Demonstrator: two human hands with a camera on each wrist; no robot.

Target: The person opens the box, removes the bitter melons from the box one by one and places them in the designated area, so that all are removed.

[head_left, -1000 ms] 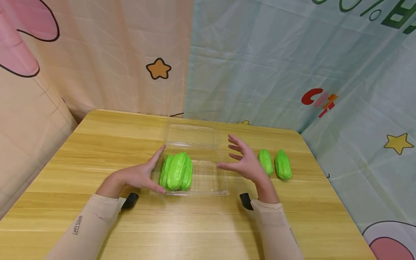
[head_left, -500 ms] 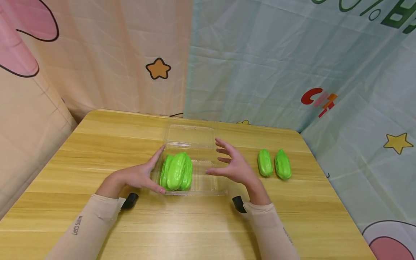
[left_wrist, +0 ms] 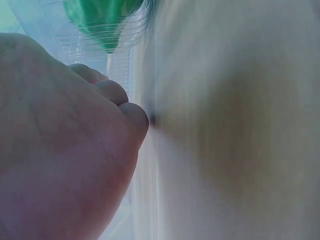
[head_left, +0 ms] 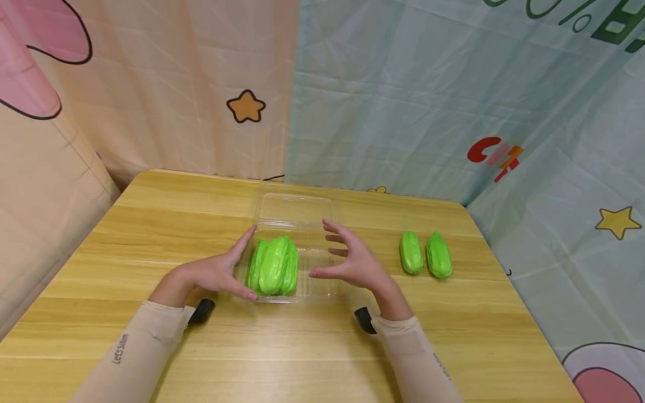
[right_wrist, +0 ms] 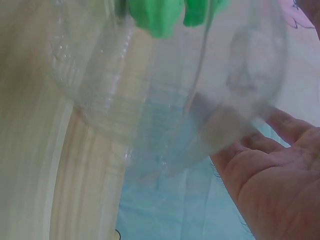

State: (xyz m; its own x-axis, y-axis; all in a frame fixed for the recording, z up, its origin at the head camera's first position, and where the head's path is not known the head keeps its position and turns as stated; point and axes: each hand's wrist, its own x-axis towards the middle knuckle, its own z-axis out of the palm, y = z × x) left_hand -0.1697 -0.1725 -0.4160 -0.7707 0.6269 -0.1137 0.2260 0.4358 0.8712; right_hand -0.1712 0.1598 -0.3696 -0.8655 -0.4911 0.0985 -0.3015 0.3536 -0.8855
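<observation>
A clear plastic clamshell box (head_left: 314, 288) lies on the table, its lid (head_left: 294, 208) folded back toward the curtain. Stacked in the left half are green, ribbed, gourd-like pieces (head_left: 274, 266), wrapped in shiny film. My left hand (head_left: 219, 271) rests along the box's left side, fingertips at the back corner and thumb at the front one. Over the right half my right hand (head_left: 355, 263) is spread with thumb and fingers apart, holding none of the green pieces. In the right wrist view, some fingers (right_wrist: 225, 127) show blurred through the clear plastic.
Two more green gourd-like pieces (head_left: 411, 253) lie side by side on the wooden table (head_left: 302, 358), right of my right hand. Behind the table's far edge hang printed curtains (head_left: 383, 112).
My right hand has moved left and slightly toward me, from the box's right edge to over its right half. The left hand and the green pieces have stayed put.
</observation>
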